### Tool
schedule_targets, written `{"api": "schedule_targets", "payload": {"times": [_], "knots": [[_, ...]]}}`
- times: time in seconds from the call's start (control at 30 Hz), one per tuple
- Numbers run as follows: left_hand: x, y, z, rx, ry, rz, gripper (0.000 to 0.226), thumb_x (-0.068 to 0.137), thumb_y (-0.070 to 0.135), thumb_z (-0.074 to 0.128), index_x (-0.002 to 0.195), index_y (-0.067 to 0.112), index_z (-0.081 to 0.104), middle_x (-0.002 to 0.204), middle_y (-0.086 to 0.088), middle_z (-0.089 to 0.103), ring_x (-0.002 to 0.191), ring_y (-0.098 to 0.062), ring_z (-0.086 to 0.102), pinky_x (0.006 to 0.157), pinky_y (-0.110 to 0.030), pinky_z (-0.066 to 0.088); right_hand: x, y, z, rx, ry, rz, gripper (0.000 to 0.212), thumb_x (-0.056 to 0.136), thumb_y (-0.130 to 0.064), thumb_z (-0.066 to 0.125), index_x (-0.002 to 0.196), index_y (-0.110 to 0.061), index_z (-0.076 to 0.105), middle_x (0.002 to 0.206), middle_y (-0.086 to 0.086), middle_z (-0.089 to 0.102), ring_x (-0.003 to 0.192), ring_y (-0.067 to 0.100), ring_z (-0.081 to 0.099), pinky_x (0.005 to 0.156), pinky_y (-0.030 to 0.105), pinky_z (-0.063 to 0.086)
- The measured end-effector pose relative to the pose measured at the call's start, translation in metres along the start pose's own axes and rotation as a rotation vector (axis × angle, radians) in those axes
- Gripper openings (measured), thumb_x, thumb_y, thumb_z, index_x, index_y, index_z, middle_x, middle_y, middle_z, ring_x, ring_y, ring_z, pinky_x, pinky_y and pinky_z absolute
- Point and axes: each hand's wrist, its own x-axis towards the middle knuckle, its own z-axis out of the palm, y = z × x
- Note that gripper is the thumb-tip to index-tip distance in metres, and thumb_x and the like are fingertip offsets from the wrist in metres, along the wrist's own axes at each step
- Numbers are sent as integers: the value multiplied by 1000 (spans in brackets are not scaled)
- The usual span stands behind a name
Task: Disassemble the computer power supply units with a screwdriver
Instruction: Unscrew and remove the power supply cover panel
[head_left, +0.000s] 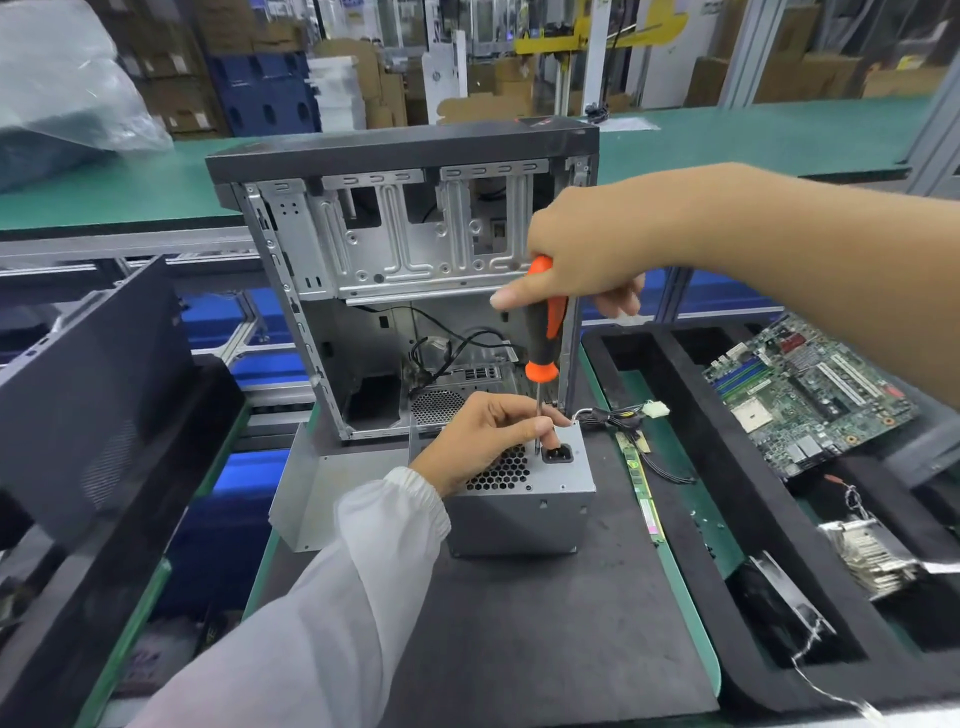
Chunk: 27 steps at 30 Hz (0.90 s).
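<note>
Standing on the dark tabletop (545, 623) before the gutted case (405, 260): power supply unit (524, 499). Left hand (483, 436) on its top, fingers pinching the shaft; right hand (587, 249) above, gripping upright screwdriver (543, 332). Right of unit, foam tray (691, 441) edge close by.

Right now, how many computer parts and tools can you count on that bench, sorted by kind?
Power supply unit: 1
Computer case: 1
Screwdriver: 1
Motherboard: 1
Memory stick: 1
Heatsink: 1
Total: 6
The right hand grips the screwdriver; the left hand pinches its shaft at the power supply unit.
</note>
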Motion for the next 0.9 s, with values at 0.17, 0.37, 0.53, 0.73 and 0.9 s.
{"api": "schedule_targets", "payload": {"times": [0.17,0.37,0.53,0.73,0.9], "knots": [[0,-1,0,-26,1,5,19,96,9,57,99,-2,72,85,2,74,93,-8,66,90,-19,46,-2,4,-8,212,-73,-204,25,88,-20,66,108,-27,52,87,5,59,54,14,62,64,33,53],[0,-1,0,7,-14,16,22,97,7,56,90,-7,71,92,5,74,102,-10,66,92,-23,47,1,-6,-1,-11,44,-48,67,79,-75,44,91,-10,57,49,2,66,41,15,63,55,26,49],[-1,0,0,4,-7,0,18,96,6,57,92,0,74,91,1,75,97,-12,66,92,-26,50,3,3,-9,136,-95,-220,25,86,-26,68,106,-27,53,97,7,63,69,19,67,77,42,55],[-3,4,2,-31,-18,3,22,96,8,59,91,22,76,89,-15,72,92,-14,65,87,-24,48,-2,-2,-4,74,-129,10,71,77,-74,48,92,-5,59,53,4,68,41,14,64,52,24,52],[-4,6,1,-27,-21,-12,18,95,7,59,88,12,75,92,-9,73,94,-14,65,85,-24,49,-2,3,-5,164,-117,-227,22,85,-29,69,101,-28,55,90,4,61,67,12,65,77,42,56]]}}
